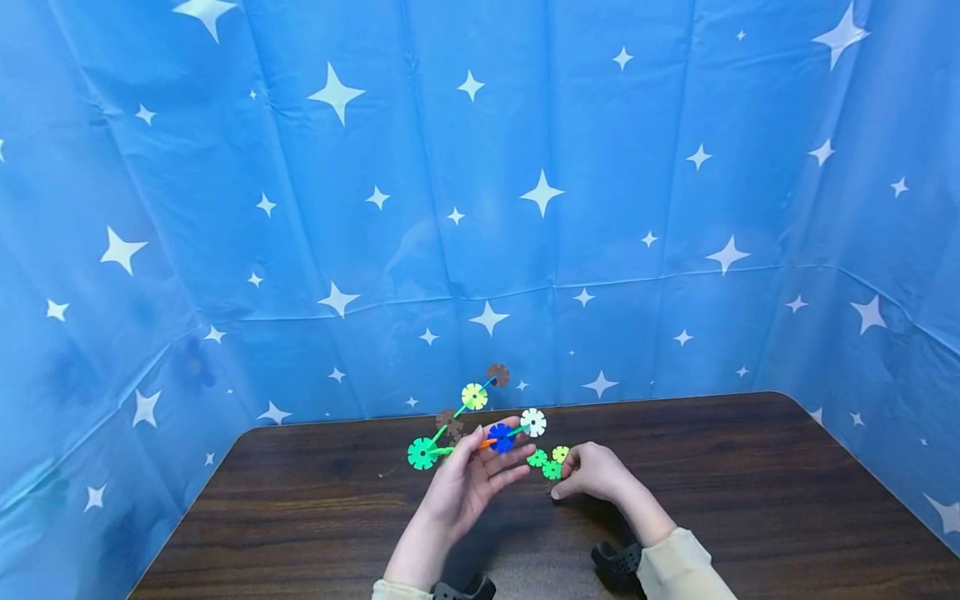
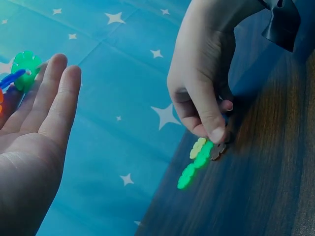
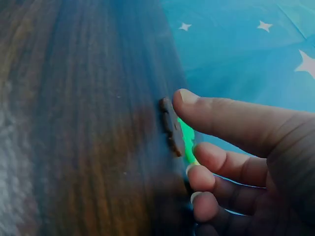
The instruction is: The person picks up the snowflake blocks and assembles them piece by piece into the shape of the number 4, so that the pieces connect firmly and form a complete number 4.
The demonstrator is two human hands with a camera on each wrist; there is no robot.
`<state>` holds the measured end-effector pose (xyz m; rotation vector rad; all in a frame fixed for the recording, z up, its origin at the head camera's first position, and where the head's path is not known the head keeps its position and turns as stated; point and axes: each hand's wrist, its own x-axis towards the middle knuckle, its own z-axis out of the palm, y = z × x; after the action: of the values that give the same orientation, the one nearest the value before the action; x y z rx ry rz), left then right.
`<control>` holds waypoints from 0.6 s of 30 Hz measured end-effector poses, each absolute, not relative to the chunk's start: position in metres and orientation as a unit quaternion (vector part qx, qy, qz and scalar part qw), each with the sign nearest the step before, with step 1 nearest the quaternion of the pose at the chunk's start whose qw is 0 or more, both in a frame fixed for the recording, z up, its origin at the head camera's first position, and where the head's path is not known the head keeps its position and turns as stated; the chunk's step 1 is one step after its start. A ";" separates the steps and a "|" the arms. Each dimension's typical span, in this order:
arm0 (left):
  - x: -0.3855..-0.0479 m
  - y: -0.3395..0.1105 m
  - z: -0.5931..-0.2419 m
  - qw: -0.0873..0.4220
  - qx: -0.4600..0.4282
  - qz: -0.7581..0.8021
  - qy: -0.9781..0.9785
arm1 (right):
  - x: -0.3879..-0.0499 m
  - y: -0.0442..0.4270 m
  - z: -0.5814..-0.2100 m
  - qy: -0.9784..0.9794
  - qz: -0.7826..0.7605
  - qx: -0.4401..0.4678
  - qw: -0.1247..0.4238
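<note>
My left hand [image 1: 468, 492] holds a branching chain of snowflake discs, its thumb against the chain and its other fingers nearly straight. Joined in it are a green disc [image 1: 422, 453], a yellow disc [image 1: 474, 397], a blue disc [image 1: 501, 437], a white disc [image 1: 533, 422] and brown ones. My right hand [image 1: 600, 477] is low over the table at a few loose discs, thumb and fingertips apart. Beside its thumb lies a brown disc [image 3: 171, 129]; green discs [image 1: 552, 470] and a yellow disc [image 1: 560, 453] lie by its fingers. Whether the fingertips touch them is unclear.
The dark wooden table [image 1: 315, 517] runs back to a blue curtain [image 1: 420, 250] with white stars, which also hangs at both sides. A black band [image 1: 618, 560] is around the right wrist.
</note>
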<state>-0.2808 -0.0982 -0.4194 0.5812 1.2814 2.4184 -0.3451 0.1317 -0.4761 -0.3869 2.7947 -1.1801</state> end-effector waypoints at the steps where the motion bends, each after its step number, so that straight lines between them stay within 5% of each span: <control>1: -0.281 -0.098 -0.419 0.171 0.206 0.851 0.451 | -0.345 0.131 -0.477 0.917 -0.377 -0.126 0.037; 18: -0.283 -0.099 -0.419 0.169 0.218 0.846 0.456 | -0.341 0.122 -0.477 0.931 -0.343 -0.123 0.026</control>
<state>-0.2831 -0.0989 -0.4190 0.6195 1.2959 2.4058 -0.3405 0.1221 -0.4773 -0.3802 2.8765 -1.0603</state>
